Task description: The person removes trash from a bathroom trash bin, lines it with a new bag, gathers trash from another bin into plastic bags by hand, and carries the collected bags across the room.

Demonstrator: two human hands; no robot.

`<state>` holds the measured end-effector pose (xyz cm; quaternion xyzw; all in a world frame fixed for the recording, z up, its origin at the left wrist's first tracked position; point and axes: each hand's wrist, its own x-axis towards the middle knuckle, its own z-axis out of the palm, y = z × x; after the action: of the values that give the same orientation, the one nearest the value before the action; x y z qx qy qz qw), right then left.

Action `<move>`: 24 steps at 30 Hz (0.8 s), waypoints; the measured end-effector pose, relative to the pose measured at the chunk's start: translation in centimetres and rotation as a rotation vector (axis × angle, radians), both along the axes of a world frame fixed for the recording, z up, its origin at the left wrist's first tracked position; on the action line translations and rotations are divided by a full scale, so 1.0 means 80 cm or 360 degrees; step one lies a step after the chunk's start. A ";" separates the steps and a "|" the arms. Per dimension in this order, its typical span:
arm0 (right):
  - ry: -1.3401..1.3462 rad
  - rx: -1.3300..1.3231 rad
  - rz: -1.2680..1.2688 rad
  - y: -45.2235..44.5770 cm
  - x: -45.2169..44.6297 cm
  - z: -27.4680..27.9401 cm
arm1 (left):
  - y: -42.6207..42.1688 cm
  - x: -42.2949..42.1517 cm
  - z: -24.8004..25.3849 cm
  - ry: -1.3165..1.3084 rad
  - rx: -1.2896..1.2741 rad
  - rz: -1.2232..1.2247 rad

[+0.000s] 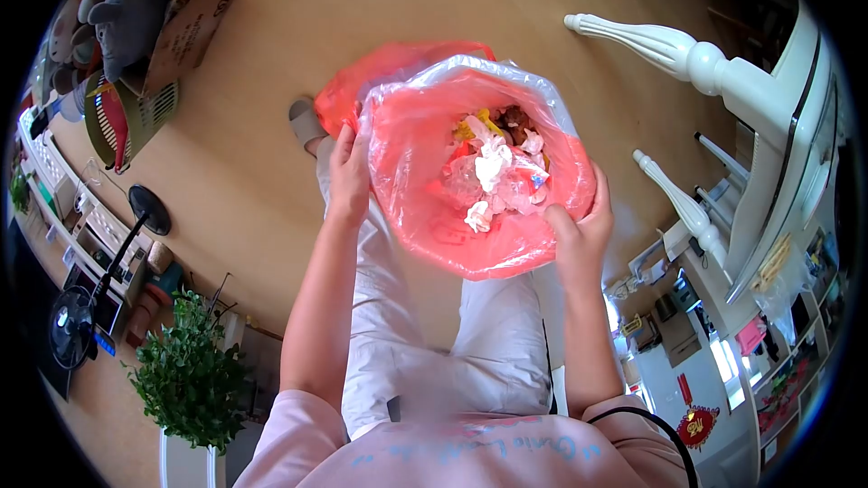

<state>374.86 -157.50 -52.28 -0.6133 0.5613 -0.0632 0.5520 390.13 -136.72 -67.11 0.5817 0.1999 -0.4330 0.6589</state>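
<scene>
A red plastic trash bag (416,181) is held up in front of my legs, its wide mouth facing me. Crumpled tissues (493,165), clear wrappers, a yellow scrap (476,125) and some dark brown waste (514,120) lie inside it. My left hand (349,167) is closed on the left side of the rim. On the right side, my right hand (583,226) grips the edge, thumb over the inside and fingers behind. Loose red plastic (362,77) with a handle loop hangs out beyond the far rim. Whether a bin stands inside the bag is hidden.
A white table with turned legs (705,68) stands at the right. At the upper left are a cardboard box (185,32) with plush toys (131,23) and a green basket (149,122). A fan (149,210) and a leafy plant (190,370) are at the lower left.
</scene>
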 end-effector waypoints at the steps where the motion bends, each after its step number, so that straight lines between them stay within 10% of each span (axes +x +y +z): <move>1: -0.0002 0.0020 -0.0012 -0.001 0.000 0.003 | 0.002 0.000 -0.001 0.0015 -0.0018 0.0037; 16: -0.0048 0.0549 -0.0162 0.022 -0.039 -0.056 | 0.031 -0.008 0.006 0.0068 0.0000 -0.0125; 24: -0.0050 0.0935 -0.0043 0.066 -0.069 -0.108 | 0.081 -0.011 -0.008 -0.0623 0.0780 -0.1311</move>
<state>369.32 -152.21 -60.92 -0.4186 0.5551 0.0852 0.7137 389.25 -130.22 -67.71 0.8195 -0.0773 -0.4801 0.3032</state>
